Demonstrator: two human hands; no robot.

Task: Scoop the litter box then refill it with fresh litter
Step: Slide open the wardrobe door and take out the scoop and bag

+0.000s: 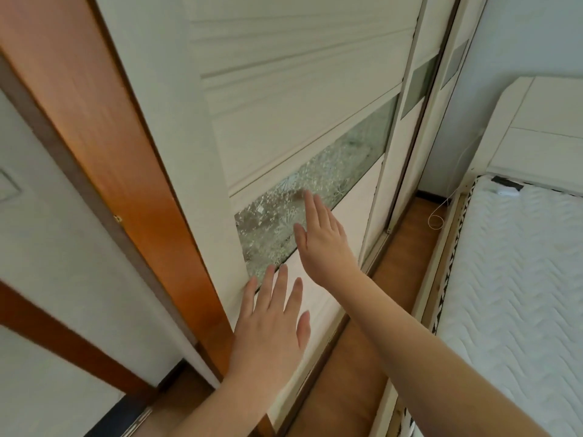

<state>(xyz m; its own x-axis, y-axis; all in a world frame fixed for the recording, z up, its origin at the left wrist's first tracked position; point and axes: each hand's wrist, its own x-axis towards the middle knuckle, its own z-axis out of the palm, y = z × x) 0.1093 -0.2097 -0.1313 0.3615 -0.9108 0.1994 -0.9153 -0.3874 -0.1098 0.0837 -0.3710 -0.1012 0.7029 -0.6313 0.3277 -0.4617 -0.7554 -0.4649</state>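
White sliding door (284, 127): centre of frame, with a patterned glass band (315, 197) across it.
Left hand (271, 323): lower centre, fingers spread, flat against the door.
Right hand (325, 244): centre, fingers together and extended, over the glass band.
Mattress (517, 279): right edge.
Litter box: not visible anywhere.

Soft, even daylight with faint shadows and no harsh glare, a warm sheen on the wooden door frame (104, 127), wide-angle bending of straight edges, and slight motion blur throughout.
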